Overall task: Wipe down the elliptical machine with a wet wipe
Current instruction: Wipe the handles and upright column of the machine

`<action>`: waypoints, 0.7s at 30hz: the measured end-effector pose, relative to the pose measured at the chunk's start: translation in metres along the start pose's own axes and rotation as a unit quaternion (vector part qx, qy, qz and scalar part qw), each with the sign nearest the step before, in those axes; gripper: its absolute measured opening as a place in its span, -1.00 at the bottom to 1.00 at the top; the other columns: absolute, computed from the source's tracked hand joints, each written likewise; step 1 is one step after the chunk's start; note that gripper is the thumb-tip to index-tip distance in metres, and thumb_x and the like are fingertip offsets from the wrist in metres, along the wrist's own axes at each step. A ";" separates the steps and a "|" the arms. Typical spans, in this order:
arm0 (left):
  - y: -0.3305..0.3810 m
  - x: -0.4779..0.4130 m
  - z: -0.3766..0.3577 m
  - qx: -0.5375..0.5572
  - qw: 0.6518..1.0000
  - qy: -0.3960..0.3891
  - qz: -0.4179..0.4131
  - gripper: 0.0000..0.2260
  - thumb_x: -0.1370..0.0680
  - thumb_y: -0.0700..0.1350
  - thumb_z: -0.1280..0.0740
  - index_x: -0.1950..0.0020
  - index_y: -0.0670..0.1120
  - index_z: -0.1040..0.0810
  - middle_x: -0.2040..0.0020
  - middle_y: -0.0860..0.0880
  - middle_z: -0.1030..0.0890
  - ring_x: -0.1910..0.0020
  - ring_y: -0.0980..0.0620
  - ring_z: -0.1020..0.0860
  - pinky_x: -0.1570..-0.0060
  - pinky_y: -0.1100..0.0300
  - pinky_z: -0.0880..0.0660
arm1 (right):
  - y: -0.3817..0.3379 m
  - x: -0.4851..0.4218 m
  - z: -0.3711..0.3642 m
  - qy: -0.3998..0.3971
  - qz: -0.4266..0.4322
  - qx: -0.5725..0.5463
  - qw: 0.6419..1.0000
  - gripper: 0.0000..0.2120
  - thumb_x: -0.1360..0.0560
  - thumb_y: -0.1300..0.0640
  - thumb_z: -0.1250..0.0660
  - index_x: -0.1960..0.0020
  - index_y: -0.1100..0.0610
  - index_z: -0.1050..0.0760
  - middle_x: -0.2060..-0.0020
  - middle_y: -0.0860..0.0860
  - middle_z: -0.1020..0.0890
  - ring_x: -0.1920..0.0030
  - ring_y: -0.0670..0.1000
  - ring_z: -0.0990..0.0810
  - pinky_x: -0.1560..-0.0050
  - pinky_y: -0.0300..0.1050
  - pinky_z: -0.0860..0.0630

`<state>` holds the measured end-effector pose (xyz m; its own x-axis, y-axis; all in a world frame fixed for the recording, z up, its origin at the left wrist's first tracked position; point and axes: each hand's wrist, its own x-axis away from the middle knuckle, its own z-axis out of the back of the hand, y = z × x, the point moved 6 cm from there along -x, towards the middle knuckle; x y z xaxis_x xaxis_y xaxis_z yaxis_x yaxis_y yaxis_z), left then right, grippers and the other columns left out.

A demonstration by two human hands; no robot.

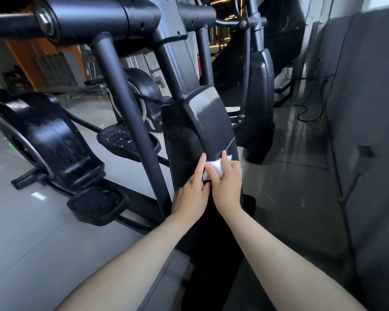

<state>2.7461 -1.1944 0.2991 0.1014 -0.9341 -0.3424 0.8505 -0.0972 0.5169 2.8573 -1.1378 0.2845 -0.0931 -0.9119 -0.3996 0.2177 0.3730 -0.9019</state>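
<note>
Soft daylight came from the upper right, and the scene stayed fairly dim. The pale floor (pixel 38 196) carried small white glare patches at left; the black elliptical machine (pixel 211 113) showed a dull sheen. Wide-angle distortion bent the edges, and the background was soft.

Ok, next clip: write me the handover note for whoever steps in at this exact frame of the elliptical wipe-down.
Right hand: grips the folded wet wipe and presses it low on the sloped face of the elliptical's black front cover.
Left hand: its index finger lies straight along the cover beside the wipe. Whether it pinches the wipe's edge is unclear.
Done: light streaks on the cover above the wipe suggest that stretch has been wiped.
Left: probably the cover below the hands, the swing bar and the pedal; nothing shows they were wiped.
</note>
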 end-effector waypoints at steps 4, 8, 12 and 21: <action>-0.007 0.011 -0.022 0.006 1.000 -0.011 0.000 -0.28 -0.67 0.03 -0.23 -0.51 0.51 0.24 -0.08 0.11 -0.49 -0.04 -0.02 -0.59 -0.04 -0.13 -0.58 | 0.050 0.029 0.002 -0.027 -0.074 -0.040 0.996 -0.40 -0.62 -0.03 -0.34 -0.61 0.02 -0.25 -0.13 -0.05 -0.41 -0.28 0.02 -0.43 -0.42 0.04 -0.39; -0.016 0.015 -0.035 0.003 1.000 0.021 0.004 -0.30 -0.66 0.02 -0.27 -0.50 0.50 0.17 -0.09 0.21 -0.47 -0.05 0.02 -0.60 -0.02 -0.06 -0.58 | 0.036 0.022 0.012 -0.003 -0.054 -0.082 0.995 -0.44 -0.52 0.05 -0.46 -0.47 -0.04 -0.35 -0.04 -0.06 -0.47 -0.16 -0.05 -0.48 -0.28 -0.12 -0.43; -0.019 0.007 -0.042 0.021 0.999 0.046 0.007 -0.22 -0.61 -0.05 -0.36 -0.53 0.41 0.13 0.16 0.17 -0.41 0.12 -0.02 -0.59 0.11 -0.04 -0.58 | 0.008 0.001 0.016 0.015 0.034 -0.085 0.996 -0.68 -0.47 0.08 -0.49 -0.10 -0.02 -0.40 -0.04 -0.11 -0.48 -0.10 -0.01 -0.49 -0.14 -0.15 -0.45; -0.020 0.007 -0.052 0.014 0.997 0.070 -0.016 -0.15 -0.62 0.03 -0.34 -0.41 0.61 0.30 0.14 0.16 -0.38 0.14 0.28 -0.45 0.10 0.06 -0.54 | 0.101 0.061 0.015 0.007 -0.072 -0.060 0.996 -0.88 -0.62 0.06 -0.36 -0.13 0.00 -0.47 -0.10 -0.16 -0.51 -0.15 -0.24 -0.47 -0.15 -0.28 -0.43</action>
<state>2.7563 -1.1814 0.2454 0.1482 -0.8732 -0.4643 0.8403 -0.1364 0.5247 2.8883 -1.1585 0.1710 -0.1288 -0.9554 -0.2656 0.0834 0.2564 -0.9630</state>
